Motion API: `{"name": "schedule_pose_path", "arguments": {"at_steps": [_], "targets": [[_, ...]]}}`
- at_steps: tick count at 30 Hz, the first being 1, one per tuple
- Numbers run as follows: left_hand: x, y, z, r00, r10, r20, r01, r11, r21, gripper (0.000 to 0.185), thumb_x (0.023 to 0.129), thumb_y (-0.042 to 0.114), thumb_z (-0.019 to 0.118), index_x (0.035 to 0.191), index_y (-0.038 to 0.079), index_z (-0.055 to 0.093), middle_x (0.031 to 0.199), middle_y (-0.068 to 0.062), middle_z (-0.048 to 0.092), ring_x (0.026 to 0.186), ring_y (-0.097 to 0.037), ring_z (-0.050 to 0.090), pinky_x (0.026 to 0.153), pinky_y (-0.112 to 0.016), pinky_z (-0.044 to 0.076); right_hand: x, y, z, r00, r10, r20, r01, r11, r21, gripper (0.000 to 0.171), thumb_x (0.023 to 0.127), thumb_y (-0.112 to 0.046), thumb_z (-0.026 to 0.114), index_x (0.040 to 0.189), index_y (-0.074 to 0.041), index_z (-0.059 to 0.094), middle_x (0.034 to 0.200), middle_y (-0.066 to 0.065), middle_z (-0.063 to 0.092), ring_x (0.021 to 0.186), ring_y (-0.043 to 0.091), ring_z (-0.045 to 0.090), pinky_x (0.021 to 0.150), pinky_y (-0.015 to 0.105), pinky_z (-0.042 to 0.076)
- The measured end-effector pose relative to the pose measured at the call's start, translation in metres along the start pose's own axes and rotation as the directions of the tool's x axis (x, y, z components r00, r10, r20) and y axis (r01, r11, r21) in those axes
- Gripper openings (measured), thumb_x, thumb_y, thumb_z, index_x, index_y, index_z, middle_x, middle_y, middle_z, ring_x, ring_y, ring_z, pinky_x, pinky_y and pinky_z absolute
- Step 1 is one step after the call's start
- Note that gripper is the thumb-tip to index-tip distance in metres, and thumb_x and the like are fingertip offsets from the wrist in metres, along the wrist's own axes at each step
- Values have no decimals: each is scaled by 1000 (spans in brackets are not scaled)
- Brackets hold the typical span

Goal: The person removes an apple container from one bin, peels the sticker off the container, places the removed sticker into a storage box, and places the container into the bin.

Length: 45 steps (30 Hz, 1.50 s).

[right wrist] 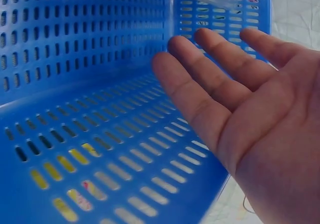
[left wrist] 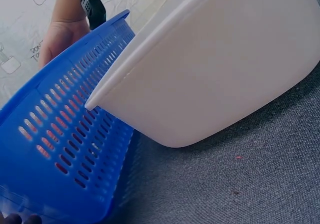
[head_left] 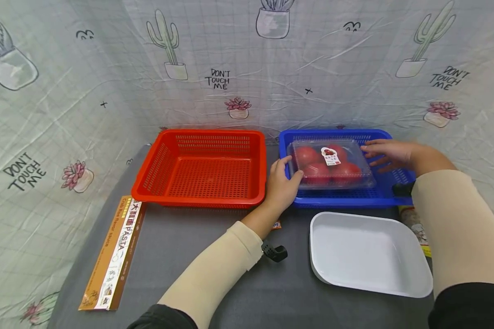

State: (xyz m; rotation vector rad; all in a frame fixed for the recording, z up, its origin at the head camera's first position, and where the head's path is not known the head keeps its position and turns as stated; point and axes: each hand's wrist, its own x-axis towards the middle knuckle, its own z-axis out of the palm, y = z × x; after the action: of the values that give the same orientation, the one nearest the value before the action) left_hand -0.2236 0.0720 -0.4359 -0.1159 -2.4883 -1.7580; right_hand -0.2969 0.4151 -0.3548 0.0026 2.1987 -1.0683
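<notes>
A clear plastic box of tomatoes (head_left: 328,164) with a white label sits in the blue basket (head_left: 337,201), toward its left side. My left hand (head_left: 281,185) is at the box's left end, thumb by the front corner and fingers spread along the side; whether it bears any weight cannot be told. At the box's right end is my right hand (head_left: 395,154), over the basket. Its fingers (right wrist: 200,82) are straight in the right wrist view, below the box's plastic edge, and they hold nothing.
A red basket (head_left: 206,200) stands left of the blue one. The white tray (head_left: 366,256) lies in front of the blue basket. A long pasta box (head_left: 113,253) is at the left table edge. Beside my right sleeve, a yellow-edged packet (head_left: 415,224) is partly hidden.
</notes>
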Motion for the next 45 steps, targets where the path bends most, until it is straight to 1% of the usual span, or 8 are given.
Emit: {"name": "schedule_pose_path", "arguments": {"at_steps": [8,15,24,30,32,37,41,45], "targets": [[2,2,-1,995,-96,3,96,994,-56,56,101,10,58,156,20,54,159,-9,50,148,-28,46,123,-50,36,15,2,-6,998,31,54,-33,999,30,97,111,-57,42,167,3,-9,168,39,11,151,61,24,116,67,39],[-2,1,-2,996,-94,10,95,983,-158,60,96,4,57,155,18,55,155,-11,52,144,-29,48,123,-49,35,33,14,-5,992,57,109,-71,989,127,105,107,-59,48,166,-1,-16,169,38,-4,154,62,10,114,66,41],[-1,-3,0,996,-86,27,89,976,-198,59,97,3,58,153,18,56,152,-11,53,142,-31,49,120,-51,38,45,27,1,989,57,137,-74,989,125,102,107,-59,47,167,-1,-12,169,36,6,155,60,11,118,71,32],[3,-7,-2,995,-91,30,95,974,-205,59,98,4,56,154,19,55,153,-11,52,143,-31,49,121,-52,37,51,27,6,994,24,109,-45,979,197,101,107,-58,47,168,-7,-14,169,34,11,153,58,20,115,67,41],[4,-8,-2,995,-94,28,97,975,-197,59,97,5,56,154,20,55,154,-10,52,144,-30,48,122,-52,36,53,29,7,995,5,101,-28,974,225,98,107,-57,47,170,-10,-12,168,32,16,148,52,33,112,63,46],[4,-8,-1,995,-92,22,95,976,-198,59,97,5,56,153,20,56,153,-11,52,143,-30,49,122,-51,36,53,29,9,994,-27,102,-3,959,282,95,108,-53,49,170,-14,-12,168,27,18,131,31,51,106,58,51],[3,-8,-1,995,-95,23,97,973,-210,58,97,5,55,153,21,56,152,-11,52,140,-30,50,120,-51,37,53,29,9,993,-45,113,6,945,327,92,109,-48,49,169,-18,-13,167,24,18,126,27,55,105,60,51],[3,-7,-1,994,-107,34,112,969,-218,58,98,6,55,153,23,55,152,-10,52,140,-29,49,120,-51,38,51,31,8,991,-73,113,30,937,348,86,110,-45,48,168,-19,-9,157,16,35,123,26,57,104,60,52]]}}
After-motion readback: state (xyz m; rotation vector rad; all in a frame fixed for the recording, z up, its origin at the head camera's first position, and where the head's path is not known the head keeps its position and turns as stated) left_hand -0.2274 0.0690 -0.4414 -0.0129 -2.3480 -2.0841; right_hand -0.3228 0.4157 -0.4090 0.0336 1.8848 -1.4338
